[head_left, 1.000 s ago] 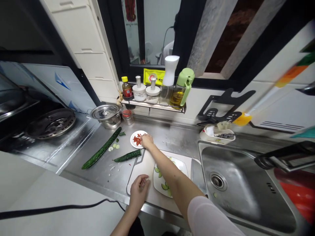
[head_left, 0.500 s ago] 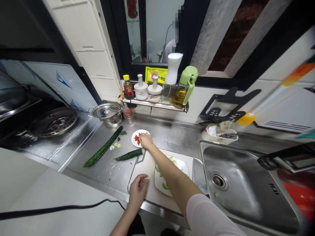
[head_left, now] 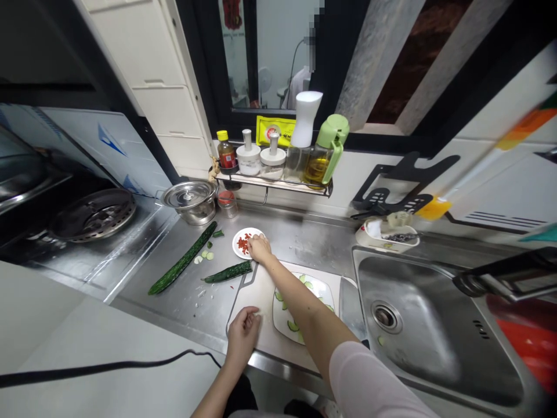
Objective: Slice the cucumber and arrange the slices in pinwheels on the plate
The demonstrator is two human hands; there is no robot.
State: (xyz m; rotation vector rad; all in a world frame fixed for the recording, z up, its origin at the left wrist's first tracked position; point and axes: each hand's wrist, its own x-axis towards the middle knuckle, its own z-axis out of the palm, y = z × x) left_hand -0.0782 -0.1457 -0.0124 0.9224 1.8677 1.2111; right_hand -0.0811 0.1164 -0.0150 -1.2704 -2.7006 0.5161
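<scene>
My right hand (head_left: 260,248) reaches over the rim of a small white dish (head_left: 235,246). Its fingers are drawn together, tips down among small red pieces (head_left: 242,242), which look like goji berries or cut chili; the fingertips are partly hidden. My left hand (head_left: 243,334) hovers by the cutting board's (head_left: 263,290) near left edge, fingers loosely curled with a gap to the thumb and nothing visible in them. A square white plate (head_left: 282,326) with cucumber slices (head_left: 293,326) lies on the board, partly covered by my right forearm. Left of the board lies a cut cucumber piece (head_left: 228,272).
A whole cucumber (head_left: 183,259) and a few cut bits lie farther left, near a lidded steel pot (head_left: 191,203). A cleaver (head_left: 351,307) rests at the board's right side, beside the sink (head_left: 418,325). Bottles stand on a wall shelf (head_left: 274,181). A gas burner (head_left: 93,215) is at left.
Both hands keep nearly the same places. The right fingertips have shifted slightly among the red pieces, and the view has moved a little.
</scene>
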